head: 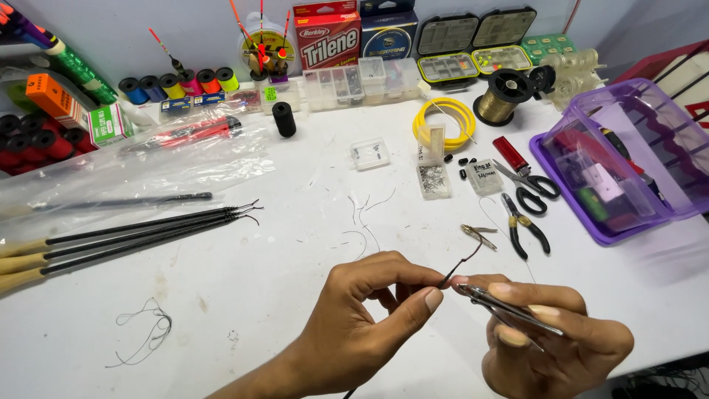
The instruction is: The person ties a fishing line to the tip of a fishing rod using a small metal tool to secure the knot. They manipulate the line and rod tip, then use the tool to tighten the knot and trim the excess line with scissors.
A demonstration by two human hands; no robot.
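My left hand (362, 318) pinches the thin dark tip of a rod (459, 267) between thumb and forefinger at the lower middle. A fine line or wire curls up from that tip toward a small metal clip (478, 234) lying on the white table (281, 244). My right hand (557, 336) holds a small pair of metal pliers (509, 309), with their jaws right at the rod tip next to my left thumb.
Three slim rods with wooden handles (111, 240) lie at left, clear plastic bags (148, 159) behind them. Scissors (528, 181), black-handled pliers (526, 229), a red lighter (511, 154), small boxes, a yellow coil (443, 122) and a purple lidded box (628, 159) sit to the right. Thread spools and tackle boxes line the back.
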